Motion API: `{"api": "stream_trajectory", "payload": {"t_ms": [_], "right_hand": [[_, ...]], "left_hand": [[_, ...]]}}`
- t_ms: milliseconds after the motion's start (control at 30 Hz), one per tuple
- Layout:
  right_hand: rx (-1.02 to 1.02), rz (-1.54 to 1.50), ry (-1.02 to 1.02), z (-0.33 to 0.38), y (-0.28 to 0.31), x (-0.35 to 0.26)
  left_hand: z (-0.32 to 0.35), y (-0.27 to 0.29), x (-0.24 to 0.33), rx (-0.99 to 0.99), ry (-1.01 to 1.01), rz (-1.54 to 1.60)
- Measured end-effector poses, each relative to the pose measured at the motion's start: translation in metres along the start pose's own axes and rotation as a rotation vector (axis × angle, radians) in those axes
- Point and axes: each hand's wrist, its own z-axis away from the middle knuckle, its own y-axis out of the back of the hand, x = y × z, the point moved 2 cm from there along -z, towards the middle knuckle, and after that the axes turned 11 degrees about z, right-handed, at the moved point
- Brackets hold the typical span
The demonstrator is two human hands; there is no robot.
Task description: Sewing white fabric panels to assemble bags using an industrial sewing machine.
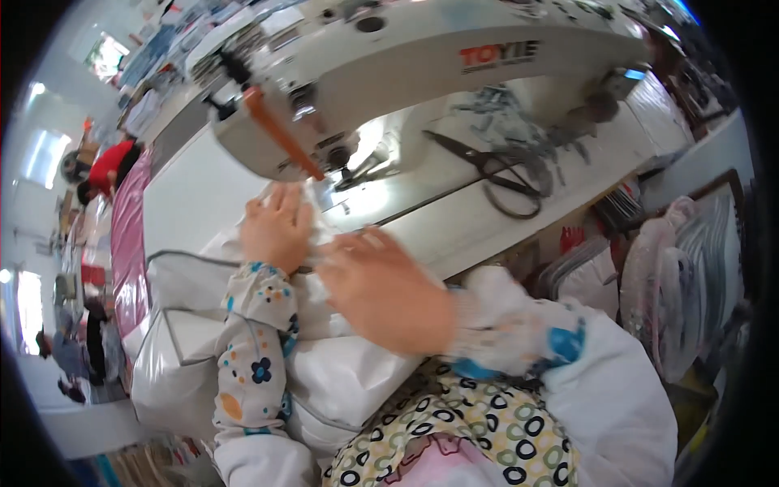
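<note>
At left, glossy white material [357,369] trimmed with thin grey piping [197,257] bunches in soft folds over the near edge of the smooth pale desk [182,183], under both hands. The left hand [280,226] lies flat, fingers nearly together, just beside the hard-cased sewing machine's [389,105] needle area — straying fingertips could be pricked, loose folds could catch. The right hand [388,292] is blurred, half-curled; whether it grips, I cannot tell. Farther right lie dark, loop-handled scissors [484,161].

A harsh white light glows beneath the sewing machine's [430,77] arm, glaring off its bed [361,197]. Left of the machine, windows [49,158] are blown out. Below it, the right hand [389,292] is motion-blurred; around it, outer edges curve into black.
</note>
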Motion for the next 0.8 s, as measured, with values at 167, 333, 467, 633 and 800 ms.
{"api": "stream_trajectory", "payload": {"t_ms": [167,333,467,633,800], "right_hand": [[0.367,-0.106,-0.001,-0.003,-0.121,0.006],[0.432,-0.183,0.011,0.039,-0.033,0.044],[0.584,0.154,-0.520,0.176,0.046,0.150],[0.804,0.929,-1.291,0.379,0.166,0.253],[0.440,1.472,-1.808,0.490,0.306,0.295]], "left_hand": [[-0.008,-0.058,-0.060,0.171,-0.400,-0.342],[-0.015,-0.029,-0.041,-0.069,0.170,0.073],[-0.016,-0.037,-0.055,-0.166,0.054,0.071],[-0.014,-0.024,-0.025,-0.165,-0.353,-0.480],[-0.004,-0.037,-0.065,-0.079,-0.271,-0.399]]}}
